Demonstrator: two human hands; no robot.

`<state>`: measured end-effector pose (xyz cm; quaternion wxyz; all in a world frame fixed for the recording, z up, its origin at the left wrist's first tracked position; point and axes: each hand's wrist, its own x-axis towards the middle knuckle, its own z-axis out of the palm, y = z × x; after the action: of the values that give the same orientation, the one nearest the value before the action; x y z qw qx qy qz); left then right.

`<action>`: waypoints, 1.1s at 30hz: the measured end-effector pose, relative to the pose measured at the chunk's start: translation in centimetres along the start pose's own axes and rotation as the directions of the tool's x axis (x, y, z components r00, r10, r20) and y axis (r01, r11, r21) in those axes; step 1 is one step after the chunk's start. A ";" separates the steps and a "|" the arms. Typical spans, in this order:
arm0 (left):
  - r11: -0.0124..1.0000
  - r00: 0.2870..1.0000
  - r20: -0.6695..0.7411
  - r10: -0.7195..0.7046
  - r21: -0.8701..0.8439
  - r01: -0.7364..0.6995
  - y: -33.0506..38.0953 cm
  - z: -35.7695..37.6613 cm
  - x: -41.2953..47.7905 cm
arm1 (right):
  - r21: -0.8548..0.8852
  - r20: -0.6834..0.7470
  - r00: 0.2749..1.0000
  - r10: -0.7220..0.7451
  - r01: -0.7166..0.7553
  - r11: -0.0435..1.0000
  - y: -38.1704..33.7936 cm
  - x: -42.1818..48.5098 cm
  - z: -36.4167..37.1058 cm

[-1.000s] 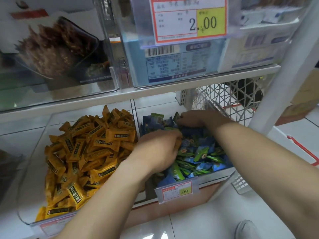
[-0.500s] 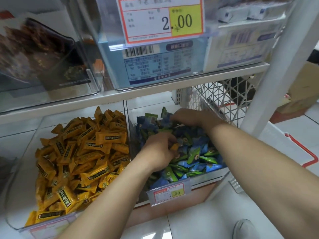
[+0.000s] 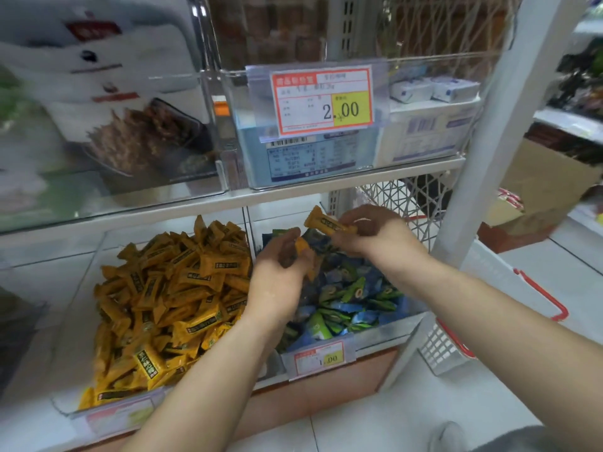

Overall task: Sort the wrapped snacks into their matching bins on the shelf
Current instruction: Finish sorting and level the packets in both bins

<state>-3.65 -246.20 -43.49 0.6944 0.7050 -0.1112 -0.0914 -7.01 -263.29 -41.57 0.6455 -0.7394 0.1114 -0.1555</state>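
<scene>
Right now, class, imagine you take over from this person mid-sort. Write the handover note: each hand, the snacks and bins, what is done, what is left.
Right hand: pinches an orange snack above the blue-green bin.
Left hand: grips what looks like a second orange piece, though it is blurred.
Done: both orange strays are in hand, off the blue and green snacks.
Left: drop them into the orange bin on the left, then check for more strays.

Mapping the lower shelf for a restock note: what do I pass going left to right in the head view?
Pile of yellow snacks, left hand, right hand pinching a yellow snack, white basket.
</scene>
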 end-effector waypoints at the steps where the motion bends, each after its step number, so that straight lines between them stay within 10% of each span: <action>1: 0.998 1.000 0.007 -0.024 -0.063 0.024 0.3 0.0 -0.2 | 0.032 -0.005 1.000 0.001 -0.001 0.999 -0.2 -1.2 0.2; 6: 0.911 0.992 0.087 -0.092 -0.396 0.119 1.7 0.0 -1.4 | -0.039 -0.004 0.999 -0.051 0.050 0.998 -0.5 -4.0 2.1; 11: 0.994 0.994 -0.040 0.105 0.035 -0.104 2.0 -2.1 -1.5 | -0.168 0.161 0.974 -0.162 0.189 0.967 -1.0 -4.2 3.7; 16: 0.749 0.955 0.082 0.283 0.603 -0.274 1.4 -8.1 0.7 | -0.238 0.050 0.989 -0.142 0.150 0.960 -0.5 -1.4 2.1; 20: 0.621 0.960 0.141 0.244 0.737 -0.266 0.1 -10.9 1.9 | -0.436 -0.017 0.998 -0.065 0.051 0.899 0.9 2.4 0.7; 28: 0.382 0.988 -0.036 0.152 0.924 -0.025 -0.2 -14.1 3.8 | -0.859 0.316 0.907 0.277 0.149 0.490 5.1 8.5 2.3; 33: 0.383 0.906 0.141 0.400 0.872 -0.304 1.5 -10.8 2.3 | -0.862 0.419 0.784 0.459 0.185 0.471 6.6 9.5 2.6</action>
<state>1.55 -236.49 -41.72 0.2390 0.9226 -0.2564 0.1613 3.00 -265.31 -47.60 0.1884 -0.9562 0.0264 0.2226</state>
